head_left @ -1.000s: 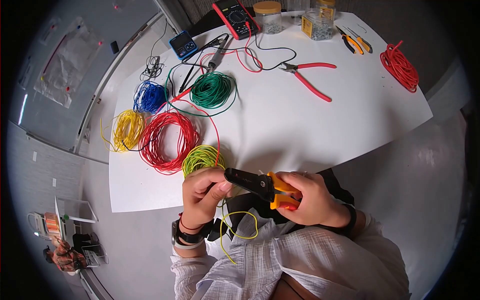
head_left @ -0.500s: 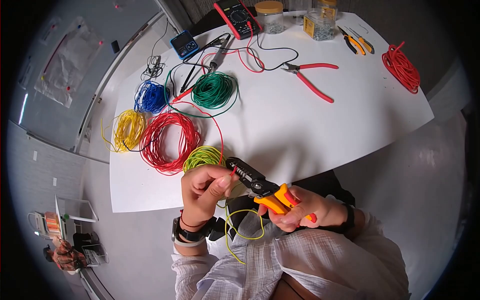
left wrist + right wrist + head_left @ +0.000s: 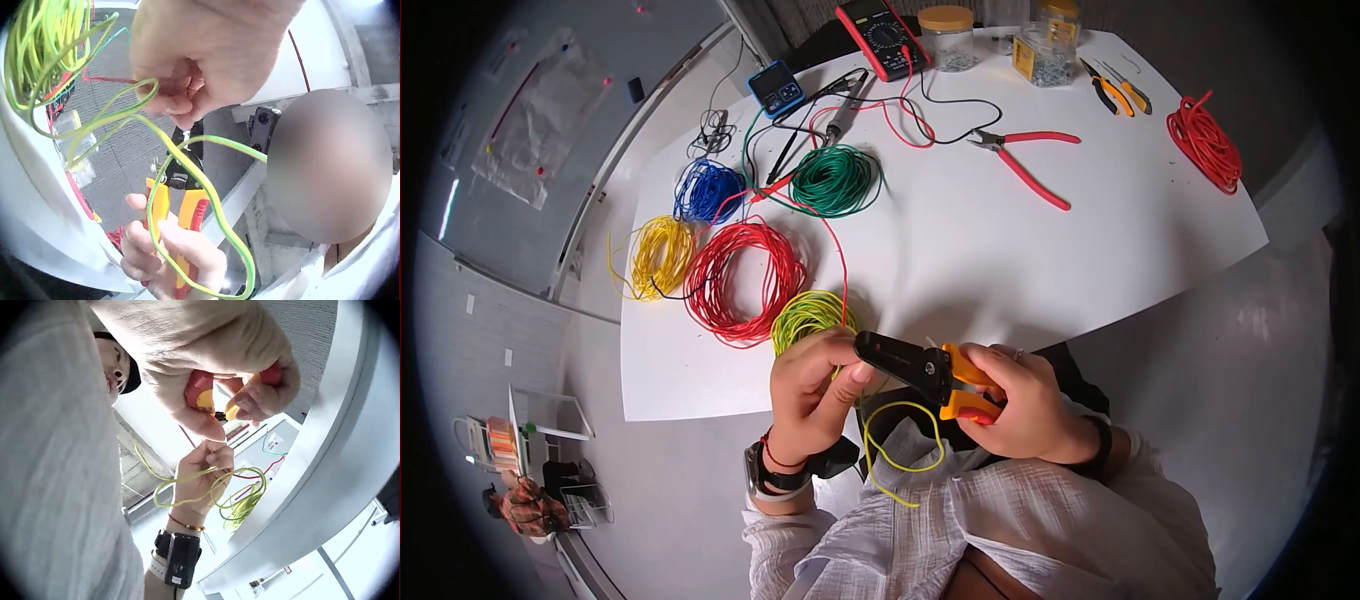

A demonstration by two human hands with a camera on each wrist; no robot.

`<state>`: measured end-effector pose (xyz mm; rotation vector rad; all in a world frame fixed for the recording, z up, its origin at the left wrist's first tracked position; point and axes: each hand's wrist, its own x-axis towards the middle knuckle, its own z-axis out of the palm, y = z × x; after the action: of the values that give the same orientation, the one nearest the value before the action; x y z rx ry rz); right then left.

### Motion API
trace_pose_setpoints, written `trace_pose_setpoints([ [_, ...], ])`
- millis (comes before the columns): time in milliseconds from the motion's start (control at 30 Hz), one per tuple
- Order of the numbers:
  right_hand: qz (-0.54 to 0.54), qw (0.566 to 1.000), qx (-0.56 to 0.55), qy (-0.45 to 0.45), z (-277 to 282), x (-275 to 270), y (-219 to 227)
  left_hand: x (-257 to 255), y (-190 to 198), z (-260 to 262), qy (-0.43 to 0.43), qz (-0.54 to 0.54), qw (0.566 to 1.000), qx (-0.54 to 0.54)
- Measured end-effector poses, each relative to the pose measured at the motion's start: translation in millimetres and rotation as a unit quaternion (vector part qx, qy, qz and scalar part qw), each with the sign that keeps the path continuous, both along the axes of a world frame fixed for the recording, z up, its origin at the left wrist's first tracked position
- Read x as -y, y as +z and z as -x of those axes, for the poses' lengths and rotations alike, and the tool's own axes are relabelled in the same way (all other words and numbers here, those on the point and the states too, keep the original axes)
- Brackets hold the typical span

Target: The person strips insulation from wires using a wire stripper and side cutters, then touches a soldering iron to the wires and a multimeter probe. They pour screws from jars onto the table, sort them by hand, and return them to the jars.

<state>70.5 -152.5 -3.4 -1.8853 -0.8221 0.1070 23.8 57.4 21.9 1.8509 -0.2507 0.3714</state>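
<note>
My left hand (image 3: pixel 812 390) pinches the red wire (image 3: pixel 843 270) between thumb and fingertips near the table's front edge. In my right hand (image 3: pixel 1032 408) I grip a wire stripper (image 3: pixel 905 362) by its yellow and red handles (image 3: pixel 190 215). Its black nose points left, flat side up, and the tip reaches the left fingertips, which hide the wire's end. The handles stand somewhat apart in the left wrist view. Close behind the left hand sits a yellow-green wire coil (image 3: pixel 808 312), whose loose end (image 3: pixel 940 440) loops down below the stripper.
Red (image 3: pixel 745 285), yellow (image 3: pixel 662 258), blue (image 3: pixel 710 192) and green (image 3: pixel 835 182) wire coils lie on the left. Behind them are a multimeter (image 3: pixel 882 40) and a soldering iron (image 3: pixel 840 120). Red-handled cutters (image 3: pixel 1030 165) lie mid-table; another red coil (image 3: pixel 1205 145) is at far right.
The stripper first turned to show its toothed blades with the red wire beside them, then rolled back flat side up. My right hand turned with it; the left kept its pinch.
</note>
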Motion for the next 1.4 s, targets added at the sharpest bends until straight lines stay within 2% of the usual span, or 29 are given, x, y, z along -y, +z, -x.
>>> trace_pose_setpoints([
  [33, 0.0, 1.0, 0.0, 0.0, 0.3, -0.3, -1.5, -1.0, -0.7, -0.3, 0.0, 0.0, 1.0, 0.0],
  [100, 0.024, 0.994, 0.096, -0.041, 0.0, -1.5, -6.9, -3.3, -3.1, -1.0, -0.018, 0.0, 1.0, 0.019],
  [500, 0.025, 0.995, 0.096, -0.017, -2.0, -1.4, -5.0, -3.4, -7.7, 3.0, -0.037, 0.067, 0.997, 0.002],
  [833, 0.021, 0.997, 0.072, 0.004, -1.4, -1.0, -5.3, -6.2, -9.1, 4.9, -0.043, 0.069, 0.996, -0.02],
  [1400, 0.021, 0.987, 0.158, -0.032, -1.2, -1.0, -9.7, -5.2, -10.6, 6.1, -0.042, 0.096, 0.994, -0.014],
])
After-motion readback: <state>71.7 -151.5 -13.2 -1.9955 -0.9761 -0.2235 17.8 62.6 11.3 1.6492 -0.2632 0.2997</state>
